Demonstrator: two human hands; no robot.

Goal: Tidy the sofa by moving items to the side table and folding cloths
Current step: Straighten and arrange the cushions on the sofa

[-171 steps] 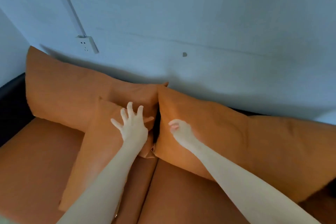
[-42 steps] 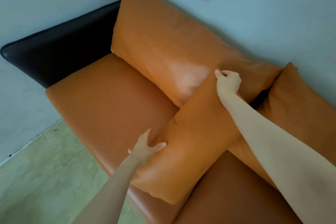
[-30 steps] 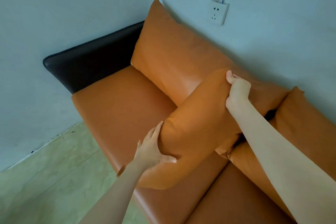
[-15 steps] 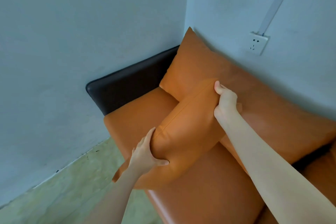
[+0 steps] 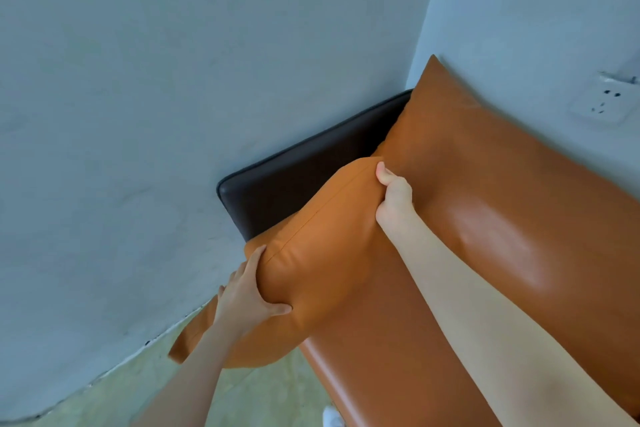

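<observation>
Against the dark armrest, the small orange cushion has moved over from the sofa's middle. Left hand and right hand both grip it. It looks smooth, puffy and leathery.

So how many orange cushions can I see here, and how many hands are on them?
Orange cushions: 2, the small cushion gripped at both ends, and the large back cushion leaning on the wall.
Hands: 2, the left hand and the right hand, both on the small one.
Total: 4
</observation>
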